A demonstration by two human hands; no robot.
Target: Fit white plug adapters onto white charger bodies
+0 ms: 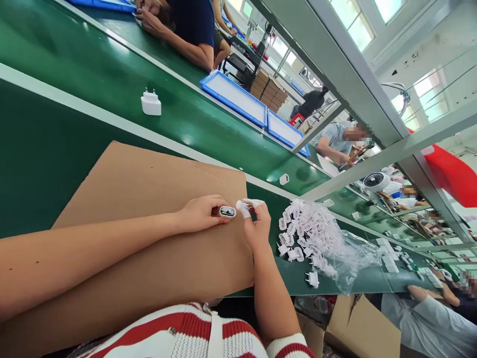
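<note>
Charger body (227, 212), small and white with a dark end face, is held in the fingers of the left hand (199, 213), just above the brown cardboard sheet (149, 199). Its long axis lies about across the picture, and the dark end face looks toward the camera and a little to the right. The right hand (257, 226) is just beside it, fingers bent, with white finger covers (244, 208) on the tips; whether they touch the body, I cannot tell.

The cardboard lies on a green work surface (44, 149). To the right of the hands there is a pile of white plug parts (309, 236), partly on a clear plastic bag (354, 256). One white charger (151, 103) stands alone on the green conveyor belt (112, 64) behind. Further along lie blue trays (234, 97). Other persons work at the far side of the belt, and the room has grey metal frames (335, 64) and bright windows.
</note>
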